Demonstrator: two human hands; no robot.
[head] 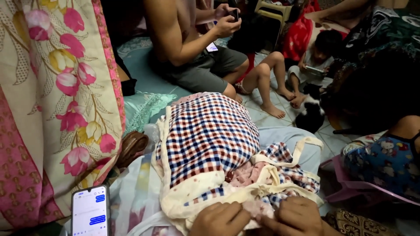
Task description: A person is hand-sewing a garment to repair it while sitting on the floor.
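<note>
At the bottom edge of the view, the left hand (220, 220) and the right hand (299, 217) are seen close together, knuckles up, both pressed onto the near end of a checked fabric bundle (205, 135). A fold of pale pink cloth (256, 209) is pinched between the two hands; the fingers of each are curled shut on it, though the fingertips themselves are hidden beneath the knuckles. The bundle (red, blue and white checks with a cream border) is laid lengthwise in front of the person, its rounded bulk rising away from the hands towards the middle of the view. Cream ties (302, 146) are trailed off its right side.

A phone (89, 211) with a lit chat screen is propped at the lower left, just beside a hanging floral curtain (52, 100). Farther off, a seated person's hands (227, 19) are closed round another phone, a child (313, 59) is bent over a device on the tiled floor (262, 118), and a black-and-white cat (311, 111) is seen near the child's feet.
</note>
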